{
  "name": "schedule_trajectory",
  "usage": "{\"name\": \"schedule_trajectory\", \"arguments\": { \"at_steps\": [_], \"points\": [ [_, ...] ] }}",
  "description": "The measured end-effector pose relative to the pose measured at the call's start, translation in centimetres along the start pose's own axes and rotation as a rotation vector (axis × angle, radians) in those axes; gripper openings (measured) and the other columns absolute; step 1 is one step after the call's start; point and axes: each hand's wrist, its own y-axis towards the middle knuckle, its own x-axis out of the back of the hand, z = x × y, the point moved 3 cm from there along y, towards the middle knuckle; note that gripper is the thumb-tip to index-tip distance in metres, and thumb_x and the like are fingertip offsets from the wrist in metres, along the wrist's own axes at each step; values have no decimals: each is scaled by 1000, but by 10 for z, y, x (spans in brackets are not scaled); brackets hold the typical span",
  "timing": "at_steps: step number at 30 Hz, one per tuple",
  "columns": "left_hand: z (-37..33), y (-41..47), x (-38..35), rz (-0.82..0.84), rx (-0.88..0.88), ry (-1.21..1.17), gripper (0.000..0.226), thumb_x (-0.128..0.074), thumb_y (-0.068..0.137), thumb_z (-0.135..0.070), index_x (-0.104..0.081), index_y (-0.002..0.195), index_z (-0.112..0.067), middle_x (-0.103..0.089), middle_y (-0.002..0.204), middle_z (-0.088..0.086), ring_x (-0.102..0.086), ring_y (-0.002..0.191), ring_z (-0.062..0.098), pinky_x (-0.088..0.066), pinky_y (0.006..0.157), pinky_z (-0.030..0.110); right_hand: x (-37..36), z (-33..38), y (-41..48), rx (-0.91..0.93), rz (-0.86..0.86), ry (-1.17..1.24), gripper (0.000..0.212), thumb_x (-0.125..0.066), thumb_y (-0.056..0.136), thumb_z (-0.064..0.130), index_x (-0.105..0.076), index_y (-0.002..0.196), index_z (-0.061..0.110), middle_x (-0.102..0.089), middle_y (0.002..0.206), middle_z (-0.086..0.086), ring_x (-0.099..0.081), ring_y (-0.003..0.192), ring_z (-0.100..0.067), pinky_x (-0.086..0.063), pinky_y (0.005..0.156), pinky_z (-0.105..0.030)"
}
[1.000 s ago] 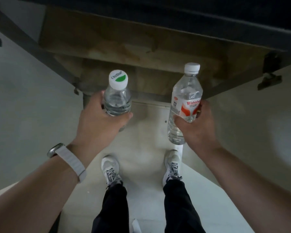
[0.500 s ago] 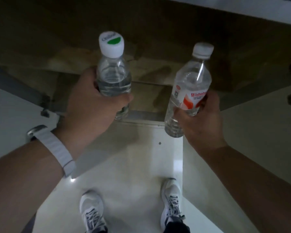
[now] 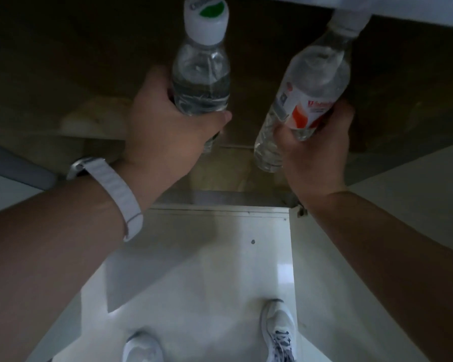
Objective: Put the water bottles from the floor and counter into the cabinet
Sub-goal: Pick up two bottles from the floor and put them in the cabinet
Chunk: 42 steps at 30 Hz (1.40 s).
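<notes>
Clear plastic, twice: grips the green-capped bottle (image 3: 200, 82) with the curled left hand (image 3: 165, 131), nearly upright, and the red-label bottle (image 3: 311, 87) with the curled right hand (image 3: 317, 150), cap leaning right. Holds both side by side inside the dark cabinet (image 3: 63, 61), shelf below, equally near.

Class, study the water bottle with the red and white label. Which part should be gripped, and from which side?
Grip the labelled bottle round its straight middle band, coming from its right side, as the right hand does. There the body is round and even, so fingers wrap it; higher up it narrows.
</notes>
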Motion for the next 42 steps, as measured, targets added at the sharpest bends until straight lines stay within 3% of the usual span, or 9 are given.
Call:
{"name": "schedule_trajectory", "arguments": {
  "at_steps": [5,11,14,17,21,24,33,36,42],
  "points": [
    [3,18,-5,20,-34,42,58,-87,72,-39,-53,117,-30,-61,103,-22,-59,96,-11,-49,78,7,-4,2,16,70,-45,51,75,-78,80,15,-29,136,18,-47,119,17,-50,107,14,-45,87,-7],
    [9,35,-16,4,-73,37,65,-87,71,-41,-52,124,-27,-61,109,-20,-61,105,-1,-54,90,23,-13,-7,36,143,-63,-27,77,-77,81,21,-28,139,12,-45,113,22,-47,100,23,-42,81,-2],
    [12,43,-22,39,-111,52,69,-85,73,-42,-50,130,-25,-59,106,-25,-59,102,-9,-50,86,12,-19,-11,42,156,-78,-33,82,-79,79,27,-28,141,10,-51,120,11,-52,107,10,-45,85,-9],
    [20,46,-23,-16,-130,32,71,-83,74,-47,-50,131,-21,-60,110,-23,-59,103,-10,-51,87,13,-25,-18,41,123,-34,-17,86,-82,75,32,-27,140,15,-51,126,6,-55,112,-2,-50,90,-20],
    [28,40,-29,-76,-172,-12,77,-84,75,-37,-45,137,-13,-59,122,-16,-58,112,-7,-52,95,22,-25,-35,34,21,48,-39,75,-82,76,31,-32,132,24,-52,120,16,-54,109,4,-47,89,-14],
    [38,40,-39,-67,-132,4,76,-87,74,-30,-46,135,-10,-57,121,-13,-57,111,-2,-50,93,16,-24,-39,31,-23,70,-40,68,-83,76,31,-37,126,28,-57,120,13,-58,111,-4,-51,93,-25],
    [60,43,-58,-30,-74,18,74,-88,74,-24,-48,136,-16,-56,120,-21,-57,115,3,-53,99,36,-28,-36,44,3,90,-149,71,-82,77,33,-39,130,14,-54,110,9,-54,94,-6,-51,81,-24],
    [62,54,-58,7,-108,43,76,-86,75,-28,-46,139,-17,-56,125,-19,-57,119,4,-53,100,37,-33,-35,51,5,100,-164,74,-80,77,36,-37,133,18,-53,112,10,-54,94,-4,-50,82,-25],
    [67,78,-50,62,-104,114,83,-85,77,-31,-40,146,-17,-56,141,-6,-55,127,10,-48,106,32,-50,-36,76,-41,142,-57,73,-82,77,28,-35,134,24,-48,105,23,-49,91,12,-42,77,-12]
  ]
}}
